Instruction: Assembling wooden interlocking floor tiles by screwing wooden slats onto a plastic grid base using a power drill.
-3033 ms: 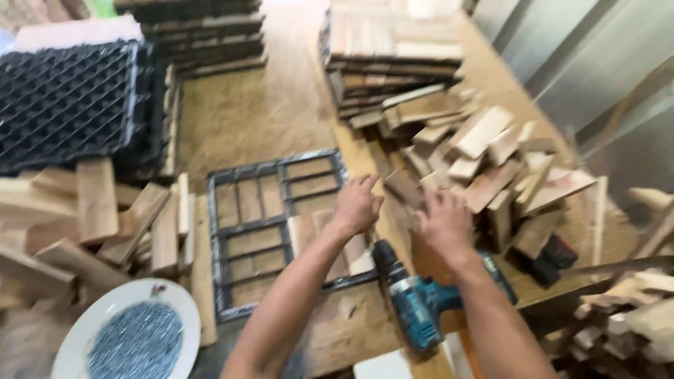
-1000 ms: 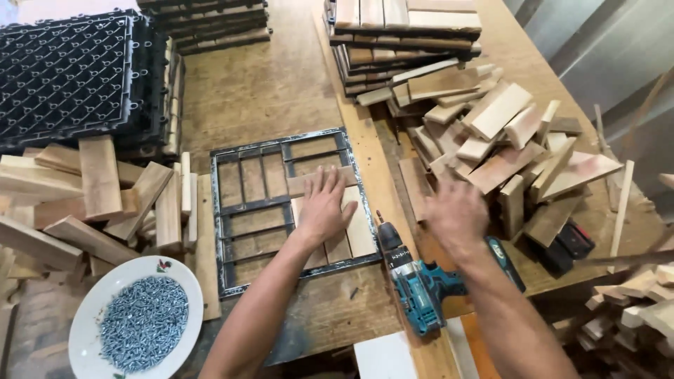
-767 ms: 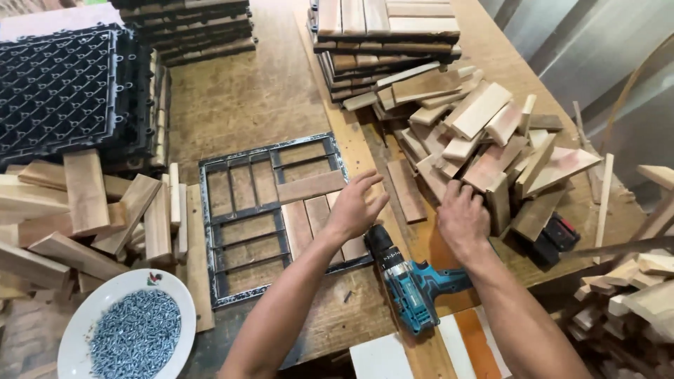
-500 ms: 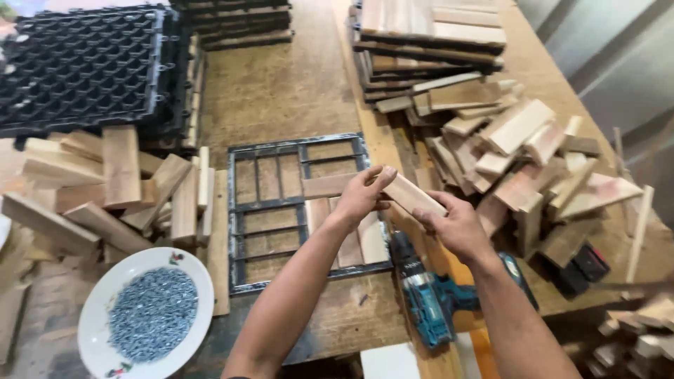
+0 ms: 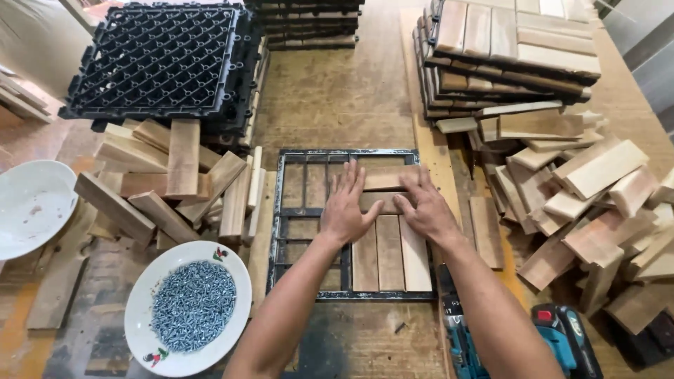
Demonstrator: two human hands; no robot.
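A black metal frame (image 5: 277,210) with square compartments lies on the wooden bench. Three upright wooden slats (image 5: 390,256) fill its lower right compartment. Two crosswise slats (image 5: 385,178) lie in the upper right compartment. My left hand (image 5: 347,207) and my right hand (image 5: 423,207) rest flat on these crosswise slats, fingers spread, holding nothing.
A white plate of screws (image 5: 188,307) sits at lower left, an empty white dish (image 5: 31,203) further left. Loose slats (image 5: 168,182) lie left of the frame, black plastic grids (image 5: 161,60) behind. More slats (image 5: 583,189) pile at right, finished tiles (image 5: 505,49) stacked behind. A teal drill (image 5: 554,344) lies near the front edge.
Both hands held a slat above the frame half a second ago; the slat now lies in the upper right compartment and both hands press flat on it.
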